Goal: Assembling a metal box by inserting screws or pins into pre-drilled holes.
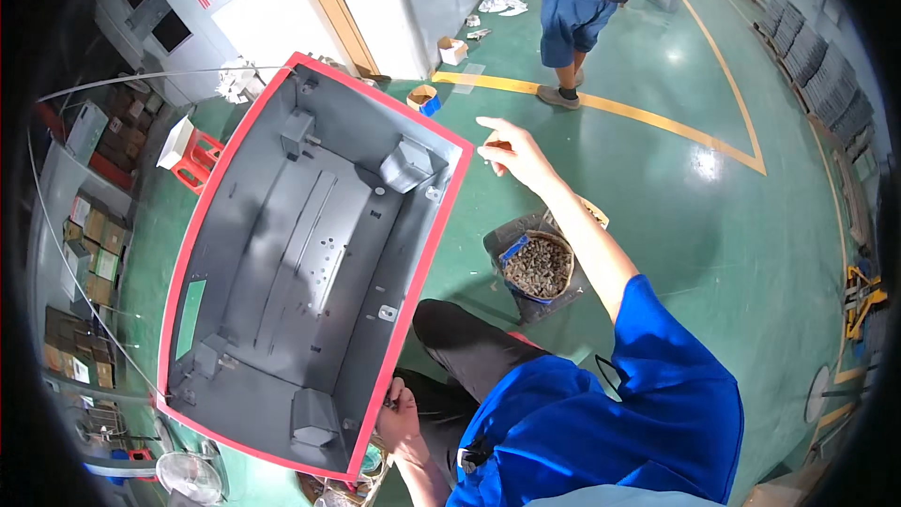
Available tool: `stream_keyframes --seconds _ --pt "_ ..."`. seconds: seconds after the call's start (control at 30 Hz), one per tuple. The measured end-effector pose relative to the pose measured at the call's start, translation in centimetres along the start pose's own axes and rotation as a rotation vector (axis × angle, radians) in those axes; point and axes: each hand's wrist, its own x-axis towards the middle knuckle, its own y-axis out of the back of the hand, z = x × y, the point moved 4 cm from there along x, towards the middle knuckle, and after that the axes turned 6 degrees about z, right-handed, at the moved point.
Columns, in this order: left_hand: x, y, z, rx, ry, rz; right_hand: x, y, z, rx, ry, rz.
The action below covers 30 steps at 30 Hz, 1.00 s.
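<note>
A large grey metal housing (310, 253) with a red rim stands tilted in front of me, its hollow inside facing up. Grey brackets (314, 416) sit in its corners. By the rim's lower right edge, my left hand (399, 418) is closed, with something small and dark at its fingertips that I cannot make out. My right hand (514, 152) is raised beyond the upper right corner, apart from the housing. Its index finger is stretched out and the other fingers are loosely bent; no object shows in it. Below that arm stands a round container of small metal parts (538, 266).
A red stool (195, 160) stands left of the housing. Farther off, a person in blue shorts (574, 23) stands by a yellow floor line (657, 120). Stacked grey panels (807, 56) line the right wall. Cartons (99, 235) fill shelves at left; a fan (190, 476) stands lower left.
</note>
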Motion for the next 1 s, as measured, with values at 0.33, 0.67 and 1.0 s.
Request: stream_keyframes --seconds 0.33,0.67,1.0 --pt "-1.0 2.1 -0.4 -0.033 -0.108 0.090 1.3 -1.3 2.2 0.020 -0.038 -0.323" --pt "2.9 -2.5 -9.7 0.141 -0.040 0.192 0.7 -0.6 4.0 0.010 -0.028 -0.559" --pt "5.2 -8.3 -16.4 0.309 0.144 0.123 -2.1 -2.0 5.1 0.304 -0.241 -0.785"
